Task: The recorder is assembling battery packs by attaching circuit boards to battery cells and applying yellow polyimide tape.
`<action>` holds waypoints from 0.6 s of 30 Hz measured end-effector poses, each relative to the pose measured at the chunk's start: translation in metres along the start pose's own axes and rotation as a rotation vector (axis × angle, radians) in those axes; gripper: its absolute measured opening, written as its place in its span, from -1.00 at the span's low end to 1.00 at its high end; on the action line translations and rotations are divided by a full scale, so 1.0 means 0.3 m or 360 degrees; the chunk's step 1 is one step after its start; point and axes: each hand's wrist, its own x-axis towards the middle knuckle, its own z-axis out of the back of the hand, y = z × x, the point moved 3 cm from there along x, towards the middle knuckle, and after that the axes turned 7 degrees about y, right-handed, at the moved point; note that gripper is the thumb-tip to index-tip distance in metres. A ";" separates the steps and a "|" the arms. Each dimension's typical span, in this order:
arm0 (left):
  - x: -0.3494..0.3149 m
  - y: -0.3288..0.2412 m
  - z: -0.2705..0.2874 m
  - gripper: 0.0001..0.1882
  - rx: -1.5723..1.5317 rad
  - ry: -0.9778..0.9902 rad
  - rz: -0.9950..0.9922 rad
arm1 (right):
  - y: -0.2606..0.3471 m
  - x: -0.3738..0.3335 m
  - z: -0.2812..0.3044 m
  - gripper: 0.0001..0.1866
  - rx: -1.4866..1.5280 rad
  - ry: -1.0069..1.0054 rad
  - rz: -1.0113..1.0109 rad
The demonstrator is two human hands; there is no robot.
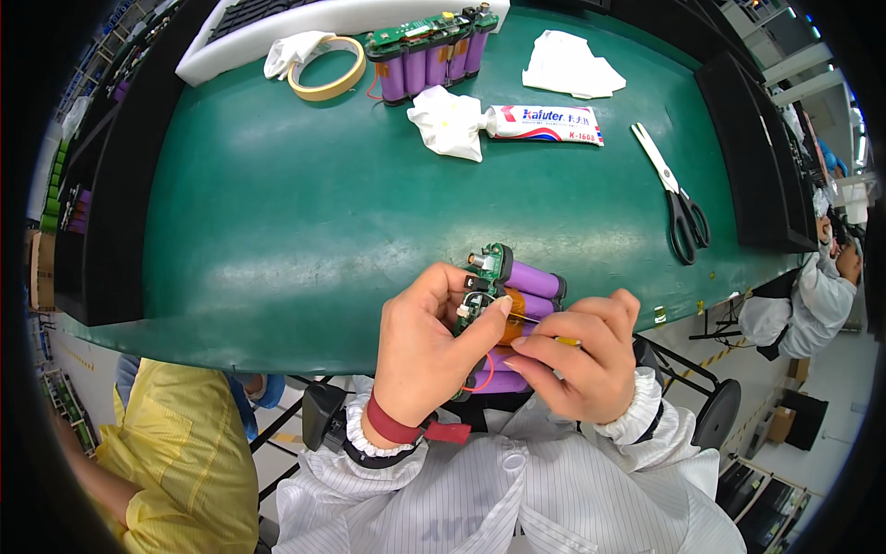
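A battery pack (533, 279) with purple cells, amber tape and a green circuit board is held above the near edge of the green table. My left hand (420, 346) is closed round its board side, thumb pressing across the board. A red wire (490, 371) loops beneath that thumb. Close against the pack's right side, my right hand (586, 355) pinches a thin tool with a yellow part (568, 341). The tool's slim tip points at the taped middle of the pack; its exact kind is hidden by my fingers.
On the green table (305, 212), a second purple battery pack (429, 55) stands beside a tape roll (328, 69). Nearby lie crumpled white tissue (449, 123), a white glue tube (544, 124), a folded cloth (570, 65) and black-handled scissors (681, 208). A person in yellow (185, 452) sits at left.
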 end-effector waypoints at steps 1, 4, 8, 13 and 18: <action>0.000 0.004 0.003 -0.82 0.0026 0.0000 -0.0014 | -0.013 0.001 0.011 -0.65 0.0034 0.0030 0.0021; -0.001 0.009 0.008 -0.82 0.0051 0.0006 -0.0003 | -0.048 -0.001 0.029 -0.64 0.0068 0.0056 0.0061; -0.002 0.002 0.005 -0.83 0.0059 0.0022 0.0031 | -0.054 -0.011 0.022 -0.62 -0.0022 0.0086 0.0097; -0.003 -0.009 0.001 -0.83 -0.0009 0.0025 0.0026 | -0.042 -0.010 0.004 -0.60 -0.0005 0.0059 0.0100; -0.005 -0.009 -0.002 -0.84 -0.0013 0.0021 0.0014 | -0.046 -0.014 0.000 -0.63 -0.0001 0.0030 0.0162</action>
